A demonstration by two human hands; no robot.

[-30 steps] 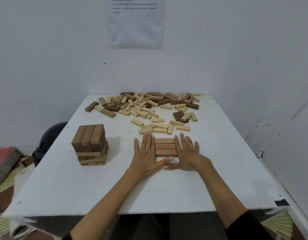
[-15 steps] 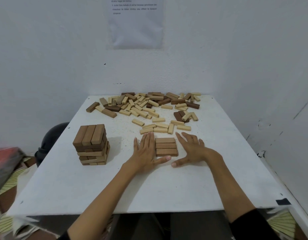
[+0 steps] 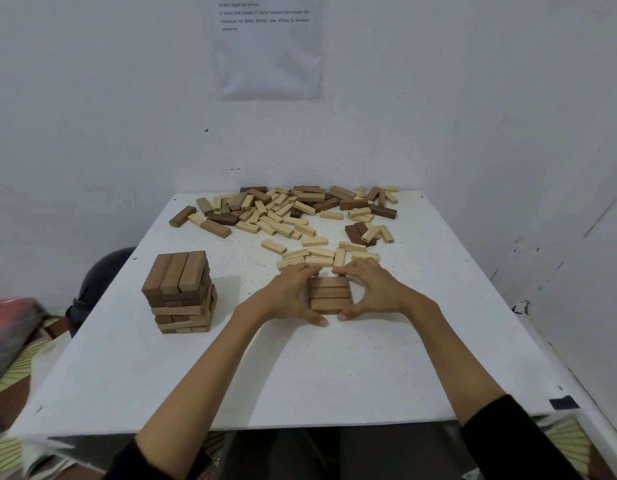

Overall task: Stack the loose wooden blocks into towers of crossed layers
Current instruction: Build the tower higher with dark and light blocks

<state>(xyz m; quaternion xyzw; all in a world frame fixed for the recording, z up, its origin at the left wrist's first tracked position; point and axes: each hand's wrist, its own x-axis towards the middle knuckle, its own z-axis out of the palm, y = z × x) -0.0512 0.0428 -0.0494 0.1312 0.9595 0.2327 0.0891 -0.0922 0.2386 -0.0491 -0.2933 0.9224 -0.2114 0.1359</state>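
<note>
The step in hand looks like squaring up the base layer of a second tower. The left hand [image 3: 288, 297] and the right hand [image 3: 378, 292] cup a row of 3 blocks [image 3: 329, 294] that lies flat near the middle of the white surface [image 3: 300, 375], long sides touching. On each hand the fingers curl over the far edge of the row and the thumb presses at the near edge, so both are clamped on it from either side. A finished tower [image 3: 180, 292] of crossed layers stands well apart to the left. The next move, I judge, calls for letting go without nudging the row, then fetching 3 more from the loose pile [image 3: 293, 213] at the back of the surface and laying them crosswise on top. The surface fills a corner of plain white walls, with a printed sheet [image 3: 269, 46] stuck up behind it, and a dark rounded thing [image 3: 102, 282] sits low beside its left edge.
</note>
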